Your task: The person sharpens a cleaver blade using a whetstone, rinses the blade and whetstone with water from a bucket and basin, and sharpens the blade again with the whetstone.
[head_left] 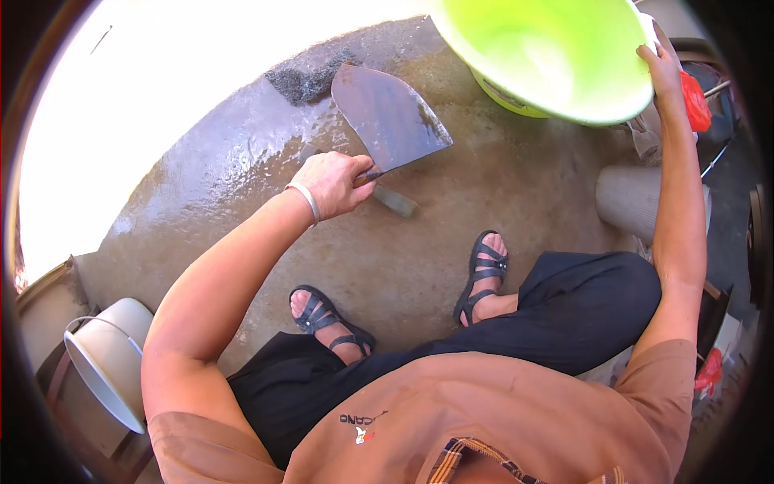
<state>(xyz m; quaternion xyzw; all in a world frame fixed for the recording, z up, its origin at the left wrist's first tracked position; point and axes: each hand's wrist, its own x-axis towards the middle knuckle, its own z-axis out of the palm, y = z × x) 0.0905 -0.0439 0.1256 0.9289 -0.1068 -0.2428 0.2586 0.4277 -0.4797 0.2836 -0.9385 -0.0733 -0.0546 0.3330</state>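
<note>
Metal scraper [391, 121]: broad, flat, grey-brown blade, one end rounded | Basin [556, 73]: lime green, tilted | Marking: "CANO" partly legible on brown shirt [484, 411] | Scraper handle clenched in left hand [334, 184], blade extended beyond it over wet floor [524, 189] | Basin rim gripped by right hand [663, 73], basin mostly leftward of it.

At the lower centre of the frame, dark lettering [359, 419] stands on the chest of the brown shirt [500, 411], upside down to the viewer; its last letters appear to read "CANO", while those before them are lost in a fold. On the green basin [621, 85], upper right, a dark label [494, 89] under the rim is too small to read.
</note>
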